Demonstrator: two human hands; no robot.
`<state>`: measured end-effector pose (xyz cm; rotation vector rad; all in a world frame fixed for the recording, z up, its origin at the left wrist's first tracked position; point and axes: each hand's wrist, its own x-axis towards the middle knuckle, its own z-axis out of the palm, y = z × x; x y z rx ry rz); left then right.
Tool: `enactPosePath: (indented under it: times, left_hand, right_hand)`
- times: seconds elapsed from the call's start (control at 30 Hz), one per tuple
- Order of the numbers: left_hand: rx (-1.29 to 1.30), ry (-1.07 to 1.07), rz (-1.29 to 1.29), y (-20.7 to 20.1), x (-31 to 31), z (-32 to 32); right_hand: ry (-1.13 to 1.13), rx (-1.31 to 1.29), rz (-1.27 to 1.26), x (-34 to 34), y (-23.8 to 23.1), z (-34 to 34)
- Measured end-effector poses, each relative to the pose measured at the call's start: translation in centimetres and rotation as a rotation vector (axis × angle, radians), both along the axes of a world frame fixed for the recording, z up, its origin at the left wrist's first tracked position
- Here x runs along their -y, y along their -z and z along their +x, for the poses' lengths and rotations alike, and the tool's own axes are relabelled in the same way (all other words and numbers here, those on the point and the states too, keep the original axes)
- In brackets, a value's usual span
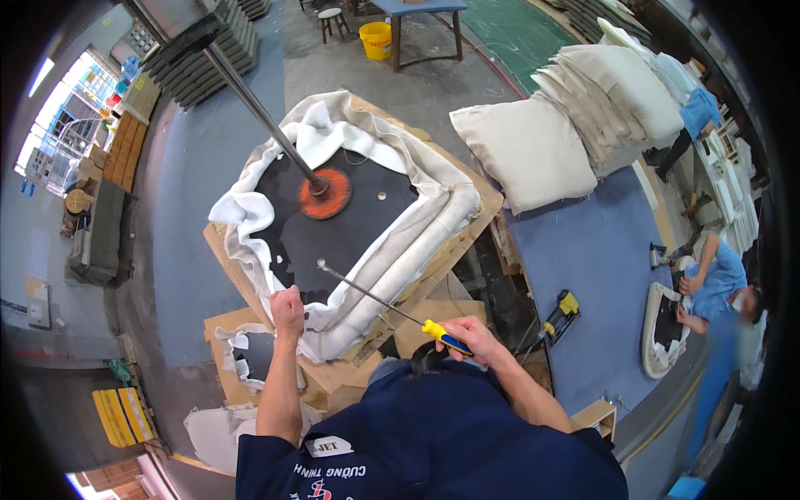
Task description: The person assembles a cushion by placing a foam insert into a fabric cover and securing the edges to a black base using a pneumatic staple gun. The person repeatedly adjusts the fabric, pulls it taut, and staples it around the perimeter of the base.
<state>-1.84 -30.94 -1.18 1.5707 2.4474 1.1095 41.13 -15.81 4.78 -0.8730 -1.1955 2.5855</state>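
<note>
My right hand (473, 339) is wrapped round the yellow and blue handle of a long screwdriver (375, 298). Its thin shaft reaches over the dark underside of an upholstered cushion (425, 229), the tip above the black panel (287, 229). My left hand (287, 314) is closed at the cushion's near left edge, on the white and beige cover fabric (250, 212); the fingers partly hide what they grip. Around the panel the loose fabric stands up in folds. A metal rod with an orange-red disc (325, 196) presses on the panel's middle.
A wooden board (492, 196) lies under the cushion. A smaller fabric-edged piece (254, 354) sits near left. On the blue table (575, 267) at right lie a yellow-black staple gun (562, 312) and stacked cushions (525, 150). Another person (721, 283) works on a cushion at far right.
</note>
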Motion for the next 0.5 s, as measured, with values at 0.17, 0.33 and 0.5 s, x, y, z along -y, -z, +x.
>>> enactPosePath:
  times: [0.17, 0.33, 0.5]
  left_hand:
    - [0.748, -0.083, 0.050, -3.5, -0.6, 0.0]
    - [1.464, 0.245, 0.220, -12.4, -1.3, 2.8]
    - [1.314, 0.214, 0.116, -10.7, 1.6, 0.5]
  right_hand:
    - [-0.120, 0.004, 0.068, 0.1, -0.7, -3.7]
    - [-0.118, 0.001, 0.064, -0.3, -1.2, -6.2]
    - [-0.211, 0.035, 0.153, -1.4, -1.5, -7.3]
